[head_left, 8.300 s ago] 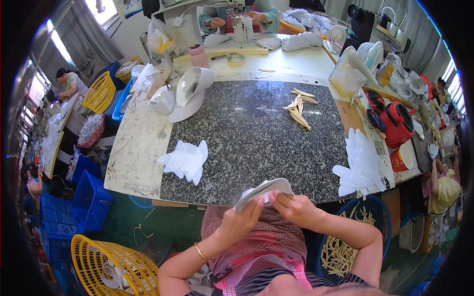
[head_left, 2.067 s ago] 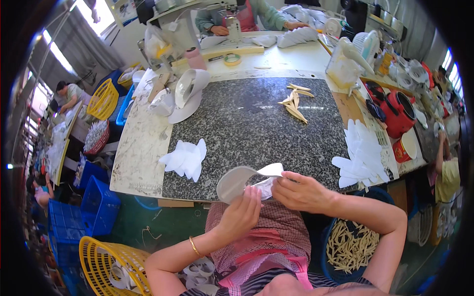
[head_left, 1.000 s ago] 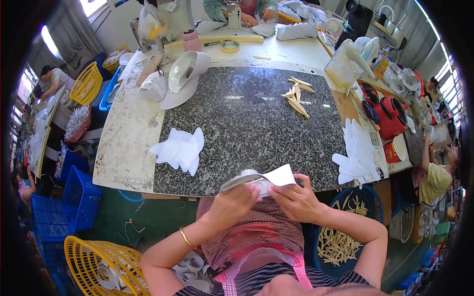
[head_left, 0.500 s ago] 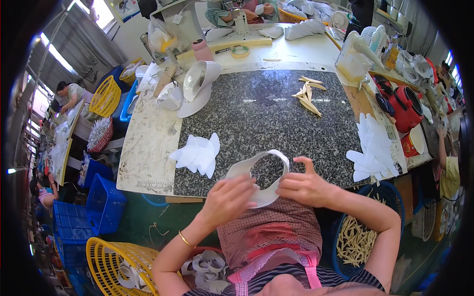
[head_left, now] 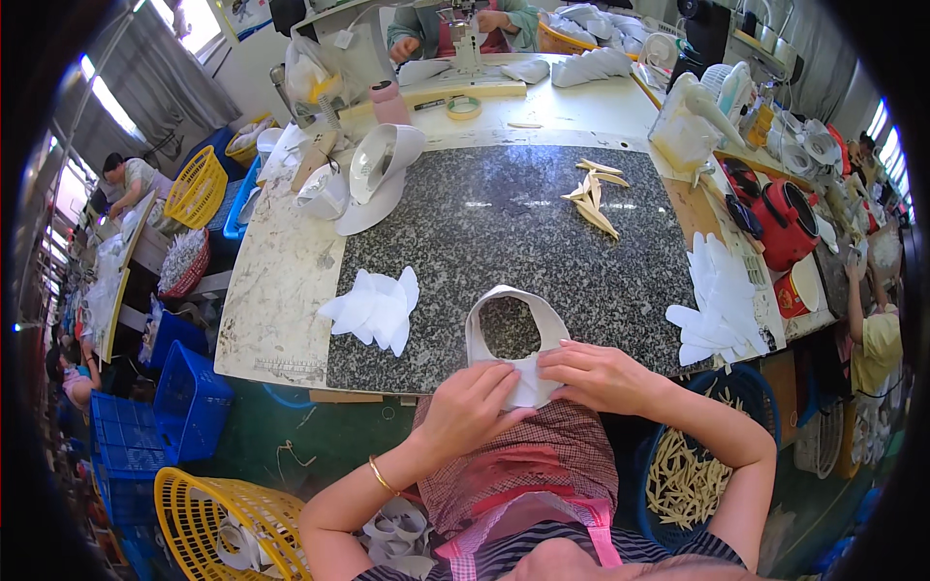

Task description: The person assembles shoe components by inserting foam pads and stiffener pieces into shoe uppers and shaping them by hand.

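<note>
Over the near edge of the dark speckled slab [head_left: 436, 232], both my hands hold a pale, ring-shaped shoe upper [head_left: 552, 324] with a wide round opening. My left hand [head_left: 472, 399] is closed on its near left side, the thumb pointing toward the middle. My right hand [head_left: 603, 376] grips the near right side, fingertips lying on the white surface. The two hands almost meet there, and part of the upper is hidden under the fingers. A fanned stack of white cut pieces [head_left: 376, 308] lies left of the hands, and another stack of white pieces [head_left: 719, 305] lies to the right.
Tan slim strips [head_left: 593, 198] lie at the slab's far right. Finished-looking white uppers [head_left: 378, 179], a pink bottle [head_left: 387, 101] and a tape roll [head_left: 463, 107] stand farther back. Below are a yellow basket [head_left: 228, 513] and a blue basket of tan strips [head_left: 683, 474]. A co-worker sits opposite.
The shoe upper has turned so its closed end faces me. My left hand has shifted onto its near side, and my right hand has flattened, its raised index finger now down on the piece.
</note>
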Motion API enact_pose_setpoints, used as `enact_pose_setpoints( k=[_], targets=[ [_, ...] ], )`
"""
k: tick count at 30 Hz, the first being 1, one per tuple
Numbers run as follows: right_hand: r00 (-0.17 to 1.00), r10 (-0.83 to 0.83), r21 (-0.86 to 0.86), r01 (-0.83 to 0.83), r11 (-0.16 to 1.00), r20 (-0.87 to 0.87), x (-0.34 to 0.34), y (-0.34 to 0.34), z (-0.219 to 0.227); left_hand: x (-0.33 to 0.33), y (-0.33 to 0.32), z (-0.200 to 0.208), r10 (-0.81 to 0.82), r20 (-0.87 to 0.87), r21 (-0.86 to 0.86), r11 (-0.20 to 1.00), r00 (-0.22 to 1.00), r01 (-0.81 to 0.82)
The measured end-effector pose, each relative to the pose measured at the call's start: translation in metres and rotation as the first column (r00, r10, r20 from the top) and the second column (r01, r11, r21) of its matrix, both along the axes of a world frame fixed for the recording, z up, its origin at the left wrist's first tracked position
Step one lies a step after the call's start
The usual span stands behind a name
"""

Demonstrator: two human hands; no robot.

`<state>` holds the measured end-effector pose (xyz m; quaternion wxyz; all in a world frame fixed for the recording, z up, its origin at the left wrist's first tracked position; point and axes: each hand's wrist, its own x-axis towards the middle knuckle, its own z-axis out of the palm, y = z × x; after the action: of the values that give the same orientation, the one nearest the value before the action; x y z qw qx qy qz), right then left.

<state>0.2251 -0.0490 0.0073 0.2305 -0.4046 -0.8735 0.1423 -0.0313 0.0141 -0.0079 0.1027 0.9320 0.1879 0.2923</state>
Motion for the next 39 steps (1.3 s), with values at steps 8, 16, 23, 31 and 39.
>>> enact_pose_setpoints(
  k=[8,16,23,31,39],
  targets=[
    [0.986,0.154,0.071,-0.159,0.985,0.065,0.0,0.013,0.0,-0.007,0.012,-0.013,-0.123,0.0,0.164,0.979,0.992,0.121],
    [0.987,-0.157,-0.152,0.152,0.977,-0.025,-0.025,0.019,0.002,0.001,0.015,-0.006,0.042,-0.032,-0.19,0.981,0.999,-0.047],
    [0.967,-0.201,-0.065,0.193,0.979,-0.155,-0.025,0.018,-0.01,0.002,0.018,-0.003,0.065,-0.036,-0.299,0.952,0.997,-0.073],
    [0.998,-0.053,0.081,0.056,0.995,-0.047,-0.023,-0.011,-0.033,-0.02,0.008,-0.033,-0.075,0.045,-0.033,0.997,0.996,0.076],
    [0.99,-0.04,0.3,0.081,0.951,-0.139,-0.021,-0.014,-0.05,-0.042,0.014,-0.028,-0.144,-0.054,0.11,0.983,0.988,0.149]
  ],
)
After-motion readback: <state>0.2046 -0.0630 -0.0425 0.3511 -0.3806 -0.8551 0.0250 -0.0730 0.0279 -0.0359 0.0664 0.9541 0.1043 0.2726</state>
